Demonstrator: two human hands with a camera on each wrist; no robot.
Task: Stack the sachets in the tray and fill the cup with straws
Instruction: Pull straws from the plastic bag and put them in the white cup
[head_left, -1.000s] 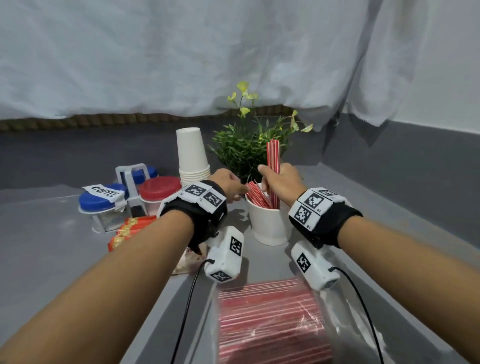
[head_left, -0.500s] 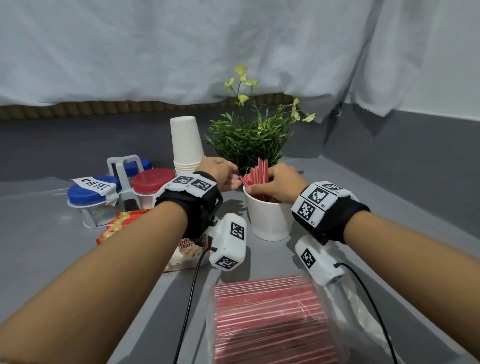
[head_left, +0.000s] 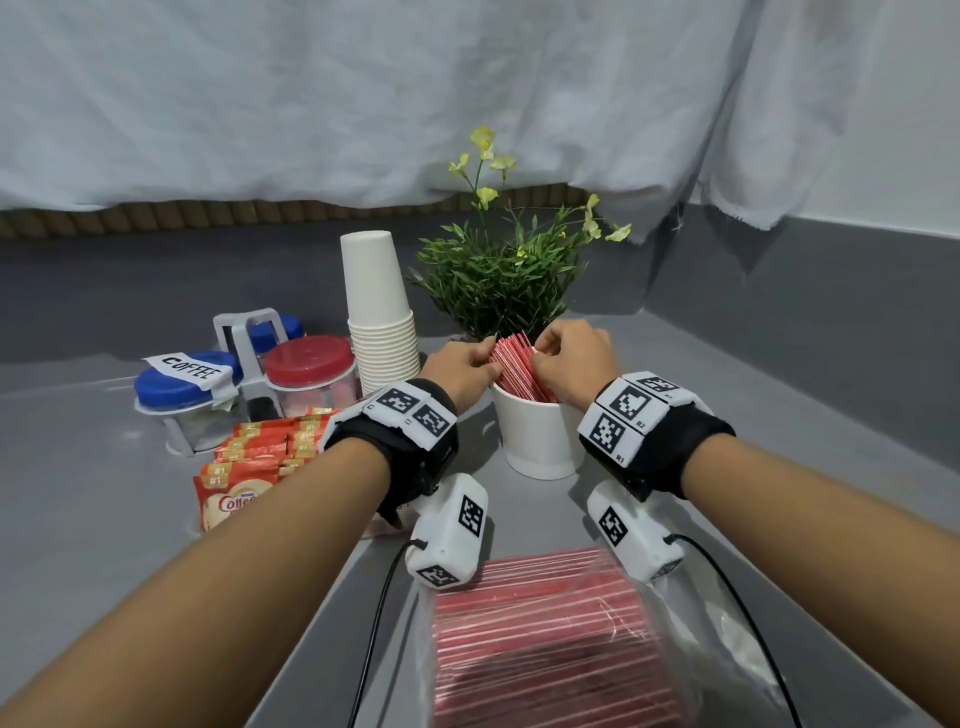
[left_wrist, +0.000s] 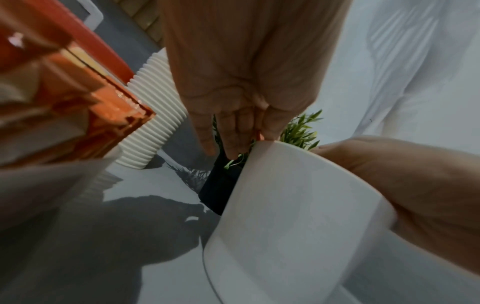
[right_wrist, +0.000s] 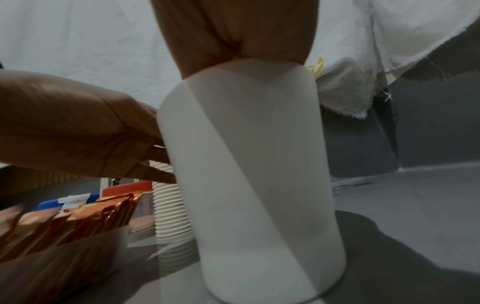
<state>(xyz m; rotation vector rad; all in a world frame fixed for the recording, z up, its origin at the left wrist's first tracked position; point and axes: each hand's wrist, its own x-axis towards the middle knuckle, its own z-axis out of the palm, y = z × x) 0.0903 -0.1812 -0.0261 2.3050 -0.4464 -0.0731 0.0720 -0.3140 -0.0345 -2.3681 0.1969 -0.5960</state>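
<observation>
Straws (head_left: 516, 370) now lower in cup (head_left: 540, 439) than second ago, bundle leaning left, both hands down at rim. Right hand (head_left: 569, 362) curls fingers round straw tops; left hand (head_left: 464, 365) pinches bundle from left side. Cup upright on desk (head_left: 93, 499), in front of plant (head_left: 501, 280). Sachets (head_left: 260, 457) stacked in tray left of cup. Paper cup stack (head_left: 379, 317), lidded jars (head_left: 306, 374) behind. Bagged straws (head_left: 545, 639) near front edge.
</observation>
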